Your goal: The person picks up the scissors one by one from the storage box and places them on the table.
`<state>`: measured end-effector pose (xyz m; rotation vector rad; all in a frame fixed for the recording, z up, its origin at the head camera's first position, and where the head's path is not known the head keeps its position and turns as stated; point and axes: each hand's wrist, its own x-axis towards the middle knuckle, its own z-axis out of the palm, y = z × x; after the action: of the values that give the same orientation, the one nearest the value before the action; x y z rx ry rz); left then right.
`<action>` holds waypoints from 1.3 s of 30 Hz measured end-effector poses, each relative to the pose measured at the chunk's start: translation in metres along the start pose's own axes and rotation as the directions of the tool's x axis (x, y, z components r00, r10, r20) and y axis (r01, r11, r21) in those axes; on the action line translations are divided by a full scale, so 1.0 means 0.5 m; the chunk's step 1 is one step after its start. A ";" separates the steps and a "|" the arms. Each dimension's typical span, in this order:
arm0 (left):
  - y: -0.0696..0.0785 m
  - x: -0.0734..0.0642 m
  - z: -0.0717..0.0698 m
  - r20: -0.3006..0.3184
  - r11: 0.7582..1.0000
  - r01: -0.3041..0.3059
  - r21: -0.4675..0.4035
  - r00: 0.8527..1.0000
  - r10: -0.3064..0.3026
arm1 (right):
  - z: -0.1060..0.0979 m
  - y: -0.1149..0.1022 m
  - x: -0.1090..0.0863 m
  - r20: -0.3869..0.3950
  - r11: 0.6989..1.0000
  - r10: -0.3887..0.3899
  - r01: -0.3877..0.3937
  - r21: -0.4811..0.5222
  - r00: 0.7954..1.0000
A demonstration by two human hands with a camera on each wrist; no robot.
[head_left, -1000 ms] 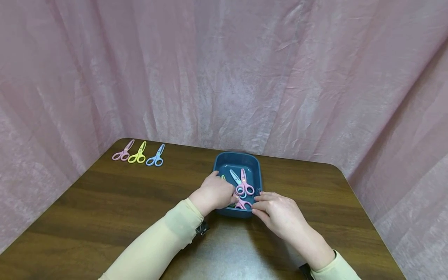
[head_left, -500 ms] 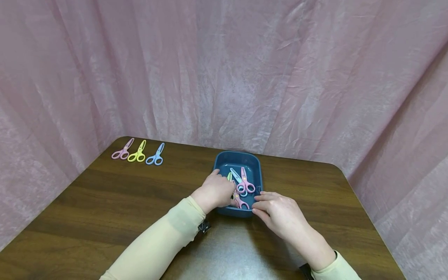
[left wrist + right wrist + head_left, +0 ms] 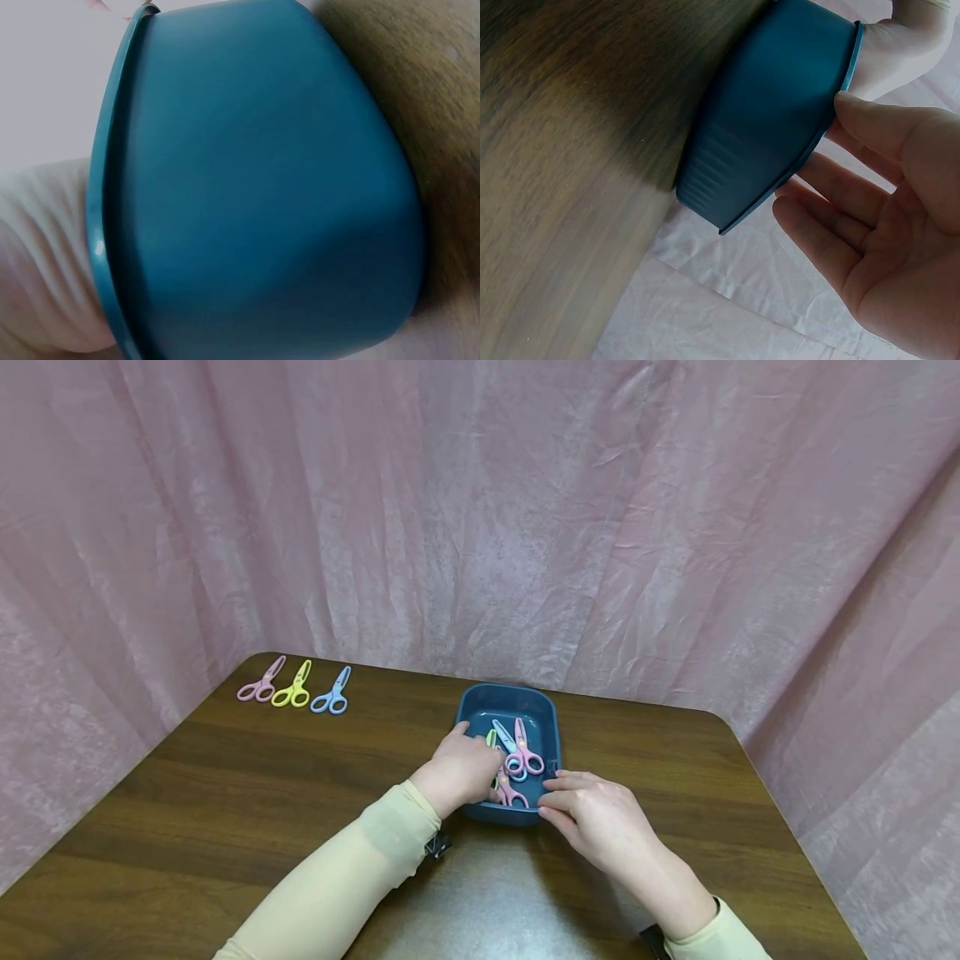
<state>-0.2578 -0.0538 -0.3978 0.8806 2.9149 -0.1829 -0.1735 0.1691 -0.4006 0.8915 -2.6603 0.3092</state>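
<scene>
My left hand (image 3: 467, 768) reaches down into a dark blue plastic bin (image 3: 557, 727). Its fingertips are hidden among the scissors there, so any hold is unclear. Beside its thumb lies a pair of pink scissors (image 3: 510, 795), with a green blade (image 3: 491, 738) showing past the knuckles. Farther in, another pair of pink scissors (image 3: 521, 747) overlaps light blue scissors (image 3: 504, 735). At the bin's near right corner my right hand (image 3: 600, 814) pinches the rim, thumb outside and fingers over it, as the right wrist view shows. The bin's outer wall (image 3: 255, 180) fills most of the left wrist view.
At the table's far left corner lie pink scissors (image 3: 262, 680), yellow scissors (image 3: 293, 685) and blue scissors (image 3: 331, 692) in a row, blades pointing away. Pink curtains (image 3: 480, 527) hang behind the brown wooden table (image 3: 187, 810) and along its sides.
Inside the bin, the near pink scissors have turned and shifted left by my left hand, and more of the green blade shows. My right hand stays on the rim.
</scene>
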 end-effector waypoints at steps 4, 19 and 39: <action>-0.001 0.002 0.002 0.006 1.000 0.002 0.017 1.000 -0.002 | -0.001 -0.001 0.000 0.005 1.000 0.004 -0.004 0.006 1.000; 0.001 0.006 0.008 -0.010 1.000 0.000 -0.007 1.000 -0.001 | -0.001 0.000 -0.001 0.020 1.000 0.010 -0.010 0.003 1.000; 0.001 0.000 0.004 -0.032 0.998 0.010 -0.069 0.999 -0.012 | -0.002 -0.001 0.001 0.005 1.000 -0.001 0.001 0.008 1.000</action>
<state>-0.2574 -0.0536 -0.3996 0.8654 2.9370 -0.0683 -0.1732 0.1689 -0.3995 0.8971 -2.6644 0.3174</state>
